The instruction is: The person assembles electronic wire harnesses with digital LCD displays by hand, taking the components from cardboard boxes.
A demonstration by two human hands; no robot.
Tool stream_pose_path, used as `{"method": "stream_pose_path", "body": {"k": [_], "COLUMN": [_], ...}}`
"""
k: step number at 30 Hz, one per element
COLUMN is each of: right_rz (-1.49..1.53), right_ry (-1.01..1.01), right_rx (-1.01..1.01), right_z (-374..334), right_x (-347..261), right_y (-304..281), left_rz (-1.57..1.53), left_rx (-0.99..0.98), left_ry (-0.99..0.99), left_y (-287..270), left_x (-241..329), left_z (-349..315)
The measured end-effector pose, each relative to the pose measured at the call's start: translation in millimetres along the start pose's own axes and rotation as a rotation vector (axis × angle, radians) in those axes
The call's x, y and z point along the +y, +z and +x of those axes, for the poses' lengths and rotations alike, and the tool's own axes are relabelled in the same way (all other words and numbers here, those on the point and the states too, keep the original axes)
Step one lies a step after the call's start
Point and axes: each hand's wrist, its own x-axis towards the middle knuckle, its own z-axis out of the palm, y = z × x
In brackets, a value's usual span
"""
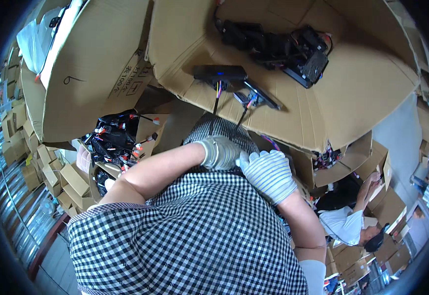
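My left hand (222, 152), in a striped knit glove, is closed in front of my checked apron, at the lower end of a black cable (215, 113). This cable runs up to a flat black device (220, 73) lying on a cardboard flap. A second black cable (242, 118) comes down toward my hands from a smaller black unit (257, 95) with coloured wires. Close beside the left, my right hand (268, 174), gloved likewise, has its fingers bent and closed. What its fingertips pinch is hidden.
A large open carton (362, 98) ahead contains a heap of black devices with cables (288, 51). To the left, black parts with coloured connectors (113, 140) fill another box beside a tall carton (89, 69). A co-worker (345, 221) is at the right, among more boxes.
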Motion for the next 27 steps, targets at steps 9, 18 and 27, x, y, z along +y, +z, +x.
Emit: {"method": "stream_pose_path", "body": {"k": [9,18,27], "right_rz": [-0.011,0.037,0.028], "right_ry": [0.033,0.04,0.049], "right_rx": [-0.173,-0.248,-0.172], "right_z": [35,24,26], "right_x": [16,14,14], "right_y": [17,-10,-9], "left_rz": [-0.609,-0.929,-1.079], "left_rx": [0.01,0.056,0.171], "left_ry": [-0.052,0.137,0.172], "left_y": [35,44,43], "left_x": [-55,-29,-32], "left_z": [14,11,4]}}
